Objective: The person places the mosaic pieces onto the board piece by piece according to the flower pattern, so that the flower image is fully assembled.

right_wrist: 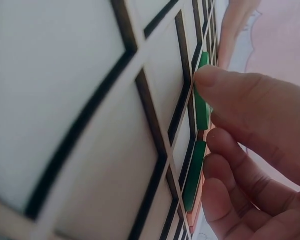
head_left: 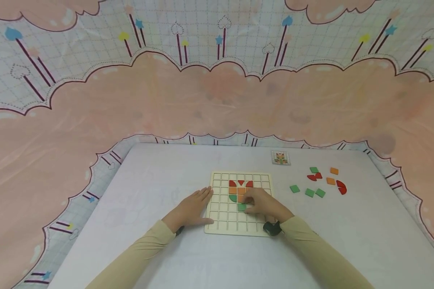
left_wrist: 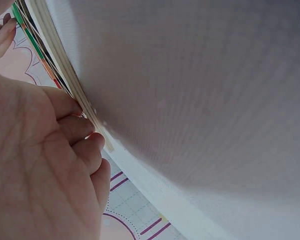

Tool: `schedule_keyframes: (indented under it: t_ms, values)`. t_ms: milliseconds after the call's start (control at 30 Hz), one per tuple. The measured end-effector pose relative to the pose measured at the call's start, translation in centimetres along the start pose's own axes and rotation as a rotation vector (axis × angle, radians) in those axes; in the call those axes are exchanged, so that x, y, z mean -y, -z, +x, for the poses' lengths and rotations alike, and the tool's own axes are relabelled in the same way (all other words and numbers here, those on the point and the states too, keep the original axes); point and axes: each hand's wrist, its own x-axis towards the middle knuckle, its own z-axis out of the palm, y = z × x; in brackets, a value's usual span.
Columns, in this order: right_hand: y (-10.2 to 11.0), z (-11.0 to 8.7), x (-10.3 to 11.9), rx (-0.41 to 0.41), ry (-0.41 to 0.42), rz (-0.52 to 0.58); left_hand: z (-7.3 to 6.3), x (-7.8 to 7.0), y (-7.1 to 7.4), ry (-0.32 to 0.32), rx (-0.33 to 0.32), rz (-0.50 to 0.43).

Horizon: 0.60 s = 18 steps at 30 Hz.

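A pale wooden grid board [head_left: 224, 224] lies on the table and carries a pattern of tiles. Red corner pieces and a red triangle [head_left: 241, 183] form its top row, with orange squares [head_left: 232, 190] beneath. Lower down are a green quarter-round tile [head_left: 233, 198] and a green square tile [head_left: 241, 207]. My right hand [head_left: 264, 203] bends over the board, thumb and forefinger at the green square's edges; its curled fingers are beside another green piece [right_wrist: 194, 175]. With fingers extended, my left hand [head_left: 191, 207] rests along the board's left edge, fingertips [left_wrist: 84, 127] touching it.
Right of the board lie loose green squares [head_left: 294, 188], orange squares [head_left: 334, 171] and red rounded pieces [head_left: 341, 187]. A small pattern card [head_left: 281, 157] sits behind the board on the white table [head_left: 159, 172]. A patterned cloth [head_left: 217, 104] hangs behind.
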Motion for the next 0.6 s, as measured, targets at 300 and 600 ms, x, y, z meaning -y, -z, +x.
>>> schedule_keyframes:
  t_ms: [300, 600]
  values:
    - [0.2, -0.1, -0.1, 0.019, -0.009, 0.012, -0.1, -0.1, 0.1, -0.002, 0.009, 0.001]
    - [3.3, -1.7, -2.0, 0.0, 0.052, 0.081, -0.2, -0.1, 0.2, 0.0, 0.016, -0.003]
